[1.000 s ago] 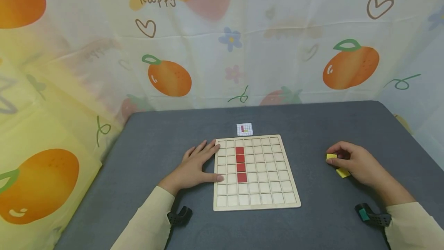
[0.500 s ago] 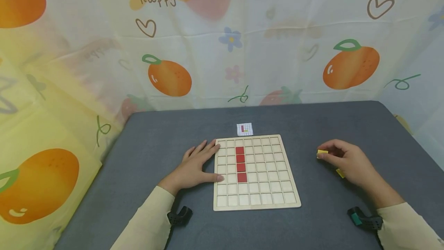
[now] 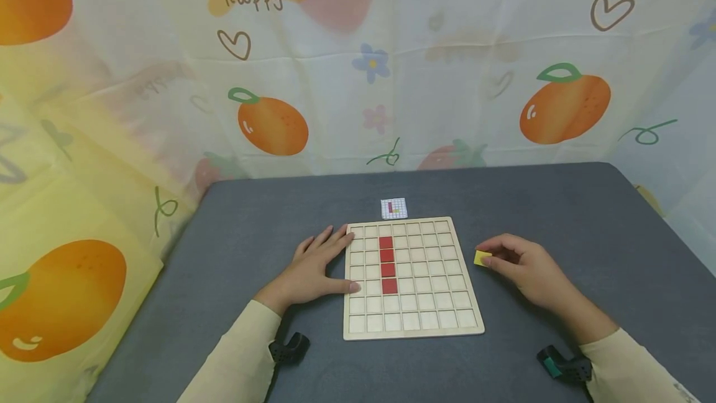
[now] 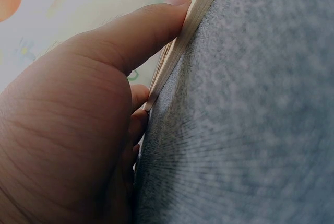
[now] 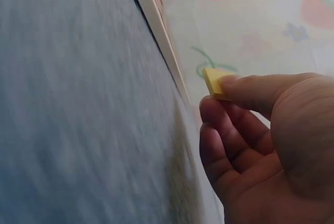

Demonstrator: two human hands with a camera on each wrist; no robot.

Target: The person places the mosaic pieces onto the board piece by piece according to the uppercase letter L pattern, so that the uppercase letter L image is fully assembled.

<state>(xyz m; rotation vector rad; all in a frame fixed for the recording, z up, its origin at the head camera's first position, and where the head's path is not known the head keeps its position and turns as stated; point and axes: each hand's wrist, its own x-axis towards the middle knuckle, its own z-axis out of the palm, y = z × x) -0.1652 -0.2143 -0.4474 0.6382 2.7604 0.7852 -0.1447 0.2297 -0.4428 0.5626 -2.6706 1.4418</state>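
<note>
Fruit-printed pale cloth (image 3: pixel 447 92) hangs behind a dark grey desk (image 3: pixel 268 216), and both hands are busy out front. Look, the left hand (image 3: pixel 309 272) lies spread, fingertips and thumb on the left edge of a pale wooden grid board (image 3: pixel 414 333)! Four flat red square tiles (image 3: pixel 388 256) run down its third column from the left, with a small white grid-printed card (image 3: pixel 394 208) just beyond the far edge. Over there, the right hand (image 3: pixel 526 269) pinches a small yellow tile (image 3: pixel 481 258) between thumb and fingers, just beside the board's right edge.
</note>
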